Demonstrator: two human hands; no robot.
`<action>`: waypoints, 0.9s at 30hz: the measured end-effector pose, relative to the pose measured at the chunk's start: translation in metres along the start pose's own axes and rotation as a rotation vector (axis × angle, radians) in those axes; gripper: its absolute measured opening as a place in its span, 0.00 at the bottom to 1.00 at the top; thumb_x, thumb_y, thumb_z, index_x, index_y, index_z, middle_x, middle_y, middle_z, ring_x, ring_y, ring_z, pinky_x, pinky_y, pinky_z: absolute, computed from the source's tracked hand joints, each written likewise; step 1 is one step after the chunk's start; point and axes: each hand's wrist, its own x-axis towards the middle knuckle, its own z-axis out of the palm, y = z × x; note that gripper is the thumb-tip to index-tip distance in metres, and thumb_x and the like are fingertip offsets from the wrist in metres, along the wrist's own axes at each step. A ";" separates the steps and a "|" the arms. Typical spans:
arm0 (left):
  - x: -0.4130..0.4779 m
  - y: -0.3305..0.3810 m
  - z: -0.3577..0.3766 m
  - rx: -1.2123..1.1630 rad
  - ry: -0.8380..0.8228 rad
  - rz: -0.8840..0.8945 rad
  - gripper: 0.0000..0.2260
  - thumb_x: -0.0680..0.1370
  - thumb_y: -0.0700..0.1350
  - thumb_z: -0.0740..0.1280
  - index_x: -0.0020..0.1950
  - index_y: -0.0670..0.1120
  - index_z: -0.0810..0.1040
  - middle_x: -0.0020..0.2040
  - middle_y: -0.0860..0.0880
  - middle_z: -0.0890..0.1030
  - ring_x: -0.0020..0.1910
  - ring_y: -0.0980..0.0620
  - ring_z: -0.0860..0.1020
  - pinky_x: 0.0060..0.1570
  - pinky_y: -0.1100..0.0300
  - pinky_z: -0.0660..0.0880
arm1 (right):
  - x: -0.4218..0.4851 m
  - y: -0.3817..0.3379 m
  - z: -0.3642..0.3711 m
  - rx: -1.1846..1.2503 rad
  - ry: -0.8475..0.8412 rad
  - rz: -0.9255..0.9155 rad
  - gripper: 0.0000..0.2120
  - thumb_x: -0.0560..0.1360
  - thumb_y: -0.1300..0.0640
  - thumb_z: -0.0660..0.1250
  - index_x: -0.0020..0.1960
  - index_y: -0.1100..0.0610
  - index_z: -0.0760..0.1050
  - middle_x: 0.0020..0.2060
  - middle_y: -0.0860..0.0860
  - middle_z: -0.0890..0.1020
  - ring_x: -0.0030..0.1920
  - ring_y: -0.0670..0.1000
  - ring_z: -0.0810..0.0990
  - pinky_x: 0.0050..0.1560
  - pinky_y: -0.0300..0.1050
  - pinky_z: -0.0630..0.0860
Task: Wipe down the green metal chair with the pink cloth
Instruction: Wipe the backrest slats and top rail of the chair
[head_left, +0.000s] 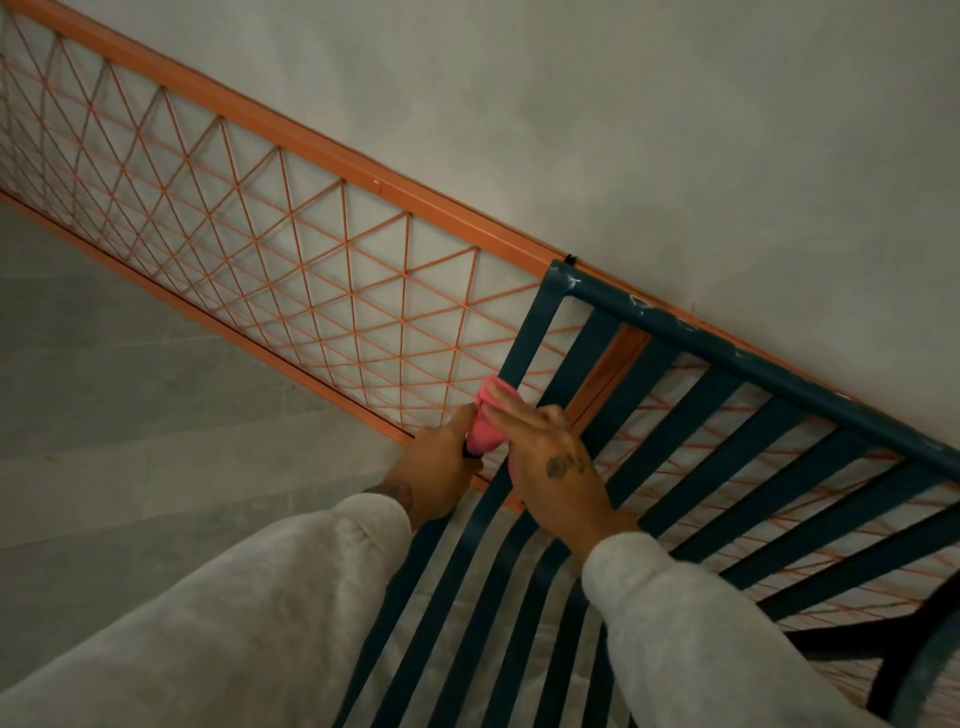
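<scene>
Two large structures fill the view: an orange lattice railing along a pale wall, and the green metal chair, its slatted back leaning against that railing at right. Both grey sleeves reach to the chair's outer left frame bar, where the left hand has its grip clenched around the bar. The right hand presses the pink cloth flat against that same bar, fingers extended, cloth bunched between the two hands.
</scene>
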 end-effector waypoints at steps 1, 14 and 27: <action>0.001 -0.001 -0.001 -0.009 -0.001 -0.008 0.20 0.78 0.40 0.65 0.69 0.48 0.67 0.52 0.43 0.82 0.48 0.46 0.81 0.52 0.52 0.78 | 0.001 0.001 0.003 0.016 -0.015 -0.013 0.30 0.75 0.71 0.66 0.74 0.53 0.69 0.76 0.44 0.62 0.69 0.51 0.70 0.71 0.44 0.65; 0.003 -0.003 -0.004 0.042 -0.052 -0.031 0.14 0.78 0.42 0.66 0.63 0.45 0.71 0.54 0.44 0.82 0.53 0.45 0.80 0.56 0.53 0.77 | 0.012 -0.005 0.020 0.159 0.223 0.483 0.26 0.76 0.67 0.59 0.70 0.47 0.70 0.71 0.40 0.69 0.66 0.43 0.69 0.72 0.42 0.65; 0.005 0.002 -0.004 0.116 -0.116 -0.068 0.14 0.80 0.41 0.62 0.66 0.45 0.69 0.58 0.44 0.80 0.55 0.46 0.79 0.55 0.57 0.75 | 0.007 -0.009 -0.018 0.169 0.093 0.139 0.33 0.75 0.68 0.58 0.75 0.45 0.66 0.75 0.38 0.63 0.73 0.44 0.63 0.73 0.52 0.64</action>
